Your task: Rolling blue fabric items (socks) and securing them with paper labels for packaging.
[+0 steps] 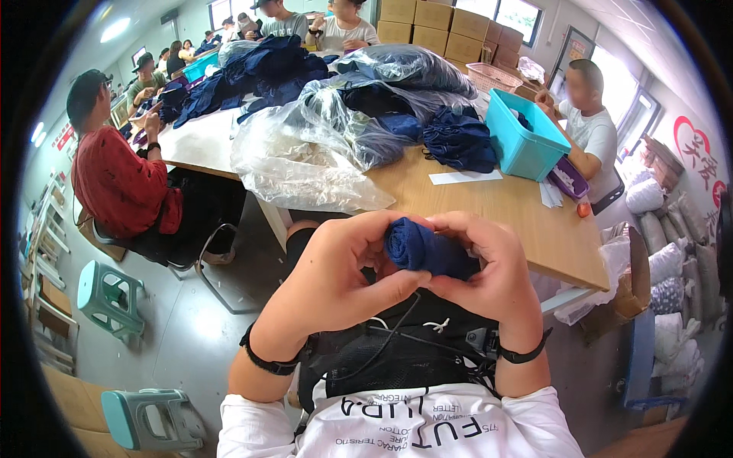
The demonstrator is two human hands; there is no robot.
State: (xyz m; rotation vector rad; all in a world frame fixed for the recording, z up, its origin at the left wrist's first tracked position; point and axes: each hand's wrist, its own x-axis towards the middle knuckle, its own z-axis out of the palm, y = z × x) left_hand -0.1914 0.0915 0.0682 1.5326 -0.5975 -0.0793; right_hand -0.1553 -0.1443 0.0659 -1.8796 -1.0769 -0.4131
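A tightly rolled piece of navy blue fabric (432,250) is held up in front of my chest, its spiral end facing left. My left hand (343,263) wraps round that spiral end, thumb along the underside. Round the other end curls my right hand (489,256), fingers on top and thumb below. Both thumbs nearly meet under the roll. The hands are just off the near edge of the wooden table (427,195). Beyond them on the table lies a clear plastic bag (305,164), with navy fabric bundles (460,139) beside it.
A turquoise bin (527,137) stands at the table's right, with a purple basket (569,179) next to it. People sit around the tables, one in a red shirt (118,168) at left. Green stools (111,298) stand on the floor at left. Cardboard boxes (434,42) are stacked behind.
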